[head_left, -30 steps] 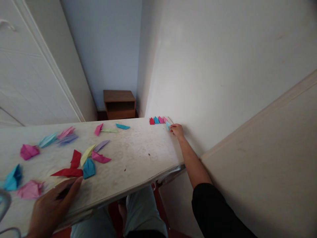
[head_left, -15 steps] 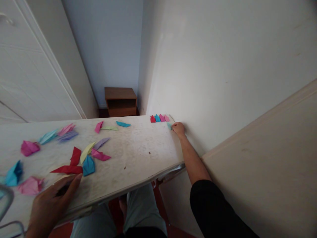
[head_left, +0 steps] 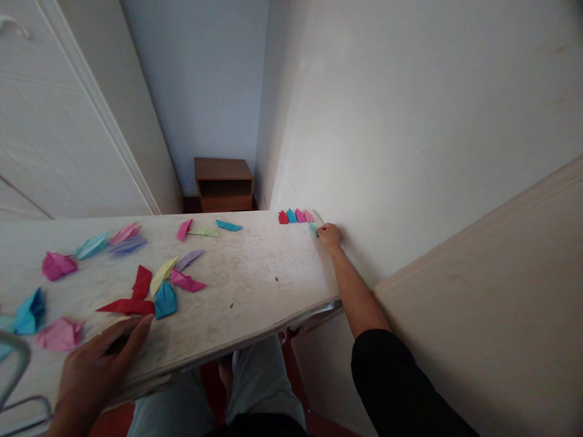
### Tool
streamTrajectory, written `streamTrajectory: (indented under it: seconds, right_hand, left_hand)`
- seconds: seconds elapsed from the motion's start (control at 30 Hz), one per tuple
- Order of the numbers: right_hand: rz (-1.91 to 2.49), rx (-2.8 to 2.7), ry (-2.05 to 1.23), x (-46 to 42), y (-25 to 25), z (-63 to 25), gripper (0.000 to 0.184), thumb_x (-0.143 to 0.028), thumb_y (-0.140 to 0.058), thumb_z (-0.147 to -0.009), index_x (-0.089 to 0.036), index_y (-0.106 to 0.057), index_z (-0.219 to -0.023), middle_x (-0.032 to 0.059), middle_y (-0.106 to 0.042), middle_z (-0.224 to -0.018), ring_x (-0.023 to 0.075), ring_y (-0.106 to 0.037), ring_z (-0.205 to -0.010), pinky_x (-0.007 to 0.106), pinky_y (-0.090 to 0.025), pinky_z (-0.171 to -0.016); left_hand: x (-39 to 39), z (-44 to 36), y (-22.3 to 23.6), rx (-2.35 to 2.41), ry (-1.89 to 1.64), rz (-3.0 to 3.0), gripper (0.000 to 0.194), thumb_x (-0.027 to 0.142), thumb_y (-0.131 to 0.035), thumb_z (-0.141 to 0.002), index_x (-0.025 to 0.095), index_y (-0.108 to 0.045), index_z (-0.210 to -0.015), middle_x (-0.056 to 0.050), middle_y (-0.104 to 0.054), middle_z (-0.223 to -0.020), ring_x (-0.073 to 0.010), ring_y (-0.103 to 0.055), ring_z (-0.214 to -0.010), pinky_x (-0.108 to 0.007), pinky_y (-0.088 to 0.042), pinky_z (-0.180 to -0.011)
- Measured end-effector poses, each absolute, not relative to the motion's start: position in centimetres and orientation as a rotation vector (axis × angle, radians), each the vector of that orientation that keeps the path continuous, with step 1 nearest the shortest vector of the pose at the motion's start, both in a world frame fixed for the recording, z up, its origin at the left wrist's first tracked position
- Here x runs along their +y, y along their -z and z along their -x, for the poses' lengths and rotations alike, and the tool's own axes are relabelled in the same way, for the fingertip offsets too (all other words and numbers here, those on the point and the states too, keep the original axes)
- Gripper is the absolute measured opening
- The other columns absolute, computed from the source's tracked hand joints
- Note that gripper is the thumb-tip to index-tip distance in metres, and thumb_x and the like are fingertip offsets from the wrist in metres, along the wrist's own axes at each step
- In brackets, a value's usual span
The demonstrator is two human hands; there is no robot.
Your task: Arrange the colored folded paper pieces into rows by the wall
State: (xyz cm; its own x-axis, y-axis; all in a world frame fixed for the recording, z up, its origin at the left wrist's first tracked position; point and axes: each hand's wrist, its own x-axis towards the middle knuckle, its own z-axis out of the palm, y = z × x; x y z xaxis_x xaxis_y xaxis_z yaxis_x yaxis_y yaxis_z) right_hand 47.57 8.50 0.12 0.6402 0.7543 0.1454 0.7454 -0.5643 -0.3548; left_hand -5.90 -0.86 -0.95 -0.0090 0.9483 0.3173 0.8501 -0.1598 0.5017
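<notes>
Turned slightly since the first frame, the pale blue folded paper (head_left: 314,230) now shows only a small part beside the right hand's fingertips; the left hand has barely moved.

At far left, a bright blue paper (head_left: 30,312) and a pink paper (head_left: 61,334) lie on the table (head_left: 248,267). Next, the left hand (head_left: 102,358) is at the near side, fingers bent, its tips by the end of a long red paper (head_left: 127,306); whether they pinch anything I cannot tell. A blue folded paper (head_left: 166,300) sits just right of it, below a yellow paper (head_left: 163,276). Farther right, four small folded papers (head_left: 296,216) form a row along the far edge. The right hand (head_left: 328,235) seems to pinch the pale blue folded paper just below the row's right end, near the wall (head_left: 378,152).
</notes>
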Motion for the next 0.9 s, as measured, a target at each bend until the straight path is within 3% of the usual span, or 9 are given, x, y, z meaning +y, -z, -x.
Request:
streamTrajectory:
  seconds: [0.23, 0.37, 0.5, 0.57, 0.73, 0.9]
  right_hand:
    - [2.461, -1.186, 0.002, 8.1, -0.6, -47.0, 0.022, -0.02, -0.056, -0.085, -0.011, -0.075, -0.092, 0.0147, -0.074, -0.096, 0.0226, -0.068, -0.092, 0.023, -0.045, -0.075]
    - [2.399, -1.166, 0.062, 7.2, -1.6, -45.8, 0.028, -0.022, -0.052, -0.089, -0.008, -0.07, -0.106, 0.0182, -0.07, -0.104, 0.025, -0.065, -0.098, 0.028, -0.045, -0.082]
    - [2.273, -1.251, 0.064, 6.0, -2.4, -41.9, 0.026, -0.023, -0.049, -0.091, -0.014, -0.067, -0.107, 0.0111, -0.069, -0.102, 0.0201, -0.063, -0.094, 0.026, -0.044, -0.084]
    - [2.151, -1.375, 0.0, 5.1, -2.4, -38.8, 0.02, -0.023, -0.05, -0.09, -0.019, -0.068, -0.098, 0.0036, -0.07, -0.095, 0.0153, -0.063, -0.086, 0.022, -0.044, -0.081]
    - [1.578, -1.665, -0.372, 2.5, -1.3, -29.3, 0.016, -0.022, -0.055, -0.088, -0.019, -0.069, -0.093, 0.0021, -0.071, -0.087, 0.0154, -0.063, -0.077, 0.024, -0.046, -0.072]
    - [1.407, -1.844, -0.614, 0.3, -0.3, -22.1, 0.015, -0.022, -0.057, -0.088, -0.019, -0.072, -0.092, 0.003, -0.072, -0.086, 0.0153, -0.064, -0.076, 0.024, -0.046, -0.071]
  left_hand:
    - [-0.8, 5.9, 0.4, 1.864, -0.873, -1.976, 0.033, 0.055, -0.053, -0.069, 0.031, -0.075, -0.074, 0.005, -0.076, -0.079, -0.0194, -0.071, -0.069, -0.024, -0.053, -0.059]
    - [-0.9, 5.6, 0.1, 1.855, -0.946, -1.948, 0.029, 0.053, -0.055, -0.068, 0.031, -0.074, -0.071, 0.006, -0.076, -0.078, -0.0192, -0.071, -0.071, -0.023, -0.052, -0.06]
    - [-1.0, 5.4, -0.3, 1.812, -0.969, -1.934, 0.022, 0.053, -0.057, -0.069, 0.037, -0.071, -0.067, 0.011, -0.074, -0.073, -0.02, -0.072, -0.069, -0.026, -0.053, -0.06]
    - [-1.0, 5.4, -0.2, 1.818, -0.982, -1.925, 0.021, 0.053, -0.058, -0.07, 0.037, -0.071, -0.065, 0.012, -0.074, -0.072, -0.0203, -0.071, -0.067, -0.027, -0.054, -0.06]
    - [-1.2, 5.3, 0.4, 1.814, -1.069, -1.96, 0.02, 0.049, -0.059, -0.072, 0.034, -0.072, -0.07, 0.009, -0.075, -0.075, -0.0206, -0.072, -0.068, -0.028, -0.056, -0.062]
    - [-1.4, 5.4, 0.5, 1.651, -1.097, -2.071, 0.025, 0.047, -0.059, -0.078, 0.025, -0.072, -0.076, 0.002, -0.076, -0.078, -0.0191, -0.07, -0.066, -0.027, -0.056, -0.066]
